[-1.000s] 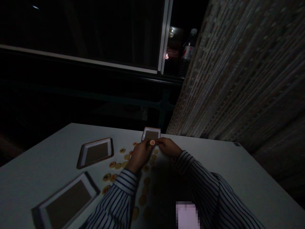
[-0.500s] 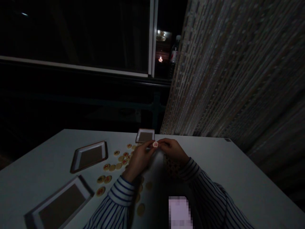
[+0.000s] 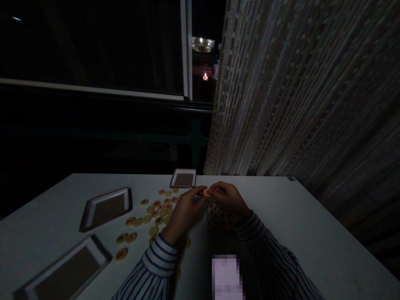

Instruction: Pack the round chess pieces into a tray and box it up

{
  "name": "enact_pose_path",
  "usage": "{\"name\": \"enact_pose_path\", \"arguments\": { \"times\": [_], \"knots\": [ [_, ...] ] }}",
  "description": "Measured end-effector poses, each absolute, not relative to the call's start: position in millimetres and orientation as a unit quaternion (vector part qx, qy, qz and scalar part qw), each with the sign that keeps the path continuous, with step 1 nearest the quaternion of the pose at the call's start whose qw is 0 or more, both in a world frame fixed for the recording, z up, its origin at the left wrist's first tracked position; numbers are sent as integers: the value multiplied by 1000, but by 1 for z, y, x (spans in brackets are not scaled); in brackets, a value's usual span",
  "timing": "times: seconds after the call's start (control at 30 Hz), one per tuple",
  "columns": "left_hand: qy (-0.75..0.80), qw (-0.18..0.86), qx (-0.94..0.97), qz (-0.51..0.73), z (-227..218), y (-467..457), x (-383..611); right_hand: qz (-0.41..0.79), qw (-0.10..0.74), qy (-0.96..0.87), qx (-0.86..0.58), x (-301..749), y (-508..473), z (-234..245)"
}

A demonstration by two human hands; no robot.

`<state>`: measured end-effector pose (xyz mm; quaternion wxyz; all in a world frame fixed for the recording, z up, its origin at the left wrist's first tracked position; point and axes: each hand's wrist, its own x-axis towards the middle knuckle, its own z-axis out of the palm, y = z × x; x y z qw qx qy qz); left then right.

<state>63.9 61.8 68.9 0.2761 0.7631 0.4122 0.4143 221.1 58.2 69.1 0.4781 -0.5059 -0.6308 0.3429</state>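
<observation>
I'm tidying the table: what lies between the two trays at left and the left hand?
In the head view, round pieces, some marked in red or black, lie scattered on the table there.

Partly beyond my view
The curtain hides part of the bottle, the right hand some shadowed discs; the bottom edge crops the nearest tray.

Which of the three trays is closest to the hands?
The back tray, just beyond the left hand; the other two trays lie farther left.
</observation>
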Motion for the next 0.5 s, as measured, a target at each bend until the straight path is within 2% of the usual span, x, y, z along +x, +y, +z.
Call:
{"name": "enact_pose_path", "arguments": {
  "times": [0.23,0.5],
  "knots": [
    [404,438,681,427,66,66,76,312,463,-645,-522,229,54,69],
    [403,534,614,418,64,70,81,299,440,-661,-529,236,55,65]
  ]
}}
